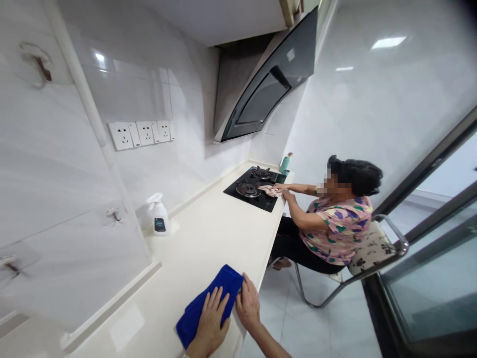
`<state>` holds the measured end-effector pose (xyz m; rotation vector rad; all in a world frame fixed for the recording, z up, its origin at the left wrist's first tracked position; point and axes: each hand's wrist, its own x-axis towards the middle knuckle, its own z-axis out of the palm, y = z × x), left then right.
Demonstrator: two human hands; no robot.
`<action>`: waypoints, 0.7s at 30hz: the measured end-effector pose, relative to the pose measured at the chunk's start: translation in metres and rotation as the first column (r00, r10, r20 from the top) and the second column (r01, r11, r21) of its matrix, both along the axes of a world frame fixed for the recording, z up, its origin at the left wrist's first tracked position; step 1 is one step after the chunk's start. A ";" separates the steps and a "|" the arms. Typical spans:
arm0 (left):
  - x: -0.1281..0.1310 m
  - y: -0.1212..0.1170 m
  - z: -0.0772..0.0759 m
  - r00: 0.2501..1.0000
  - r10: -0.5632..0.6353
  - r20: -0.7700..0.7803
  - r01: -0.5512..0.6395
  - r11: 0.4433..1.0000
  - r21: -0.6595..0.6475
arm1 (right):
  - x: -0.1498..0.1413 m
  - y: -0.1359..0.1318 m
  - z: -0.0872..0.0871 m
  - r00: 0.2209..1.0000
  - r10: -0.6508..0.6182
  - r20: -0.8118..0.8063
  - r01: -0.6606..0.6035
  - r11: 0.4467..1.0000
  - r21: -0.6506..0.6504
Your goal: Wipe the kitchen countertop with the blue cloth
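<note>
A folded blue cloth [228,278] lies on the cream countertop [194,248] near its front edge. My left hand [213,318] rests flat on top of it, fingers stretched out and a little apart. At the cloth's right corner, by the counter edge, is my right hand [249,304]; its fingers are bent around that corner, and part of the grip is hidden. Beyond the cloth, against the wall, stands a white spray bottle [159,216] with a dark label.
A seated person [339,223] holds a pale patterned cloth [271,191] on the black gas stove [242,191]. A green bottle [285,162] stands behind the stove. Above hangs a dark range hood [268,94]. The person's metal-framed chair [376,243] stands on the tiled floor.
</note>
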<state>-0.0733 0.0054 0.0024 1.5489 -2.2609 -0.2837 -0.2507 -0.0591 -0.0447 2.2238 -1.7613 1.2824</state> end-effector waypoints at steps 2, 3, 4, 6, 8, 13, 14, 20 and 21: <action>0.020 -0.005 0.003 0.993 0.030 -0.118 -0.022 0.997 0.069 | -0.001 0.008 0.012 0.996 -0.025 0.090 0.028 0.999 -0.027; 0.032 -0.008 0.003 0.982 0.087 -0.170 -0.074 0.994 0.083 | 0.001 0.014 0.020 0.993 -0.031 0.114 0.035 0.999 -0.034; 0.046 -0.011 0.003 0.966 0.159 -0.205 -0.147 0.986 0.074 | 0.006 0.019 0.028 0.994 -0.015 0.110 0.018 0.999 -0.033; 0.077 -0.012 -0.003 0.931 0.285 -0.228 -0.294 0.956 -0.004 | 0.024 0.029 0.045 0.995 0.092 0.031 -0.092 0.996 0.001; 0.110 -0.008 -0.011 0.912 0.358 -0.201 -0.385 0.915 -0.121 | 0.050 0.037 0.058 0.974 0.220 -0.059 -0.214 0.973 0.091; 0.165 0.021 -0.022 0.822 0.570 0.004 -0.554 0.800 -0.232 | 0.090 0.043 0.068 0.923 0.364 -0.125 -0.295 0.878 0.378; 0.168 0.027 -0.021 0.786 0.617 0.034 -0.596 0.771 -0.225 | 0.087 0.045 0.068 0.912 0.383 -0.144 -0.301 0.866 0.398; 0.158 0.038 -0.011 0.751 0.656 0.077 -0.629 0.745 -0.220 | 0.034 0.051 0.066 0.862 0.454 -0.224 -0.329 0.839 0.432; 0.157 0.037 -0.010 0.751 0.656 0.073 -0.631 0.746 -0.211 | 0.027 0.048 0.065 0.859 0.457 -0.230 -0.326 0.836 0.441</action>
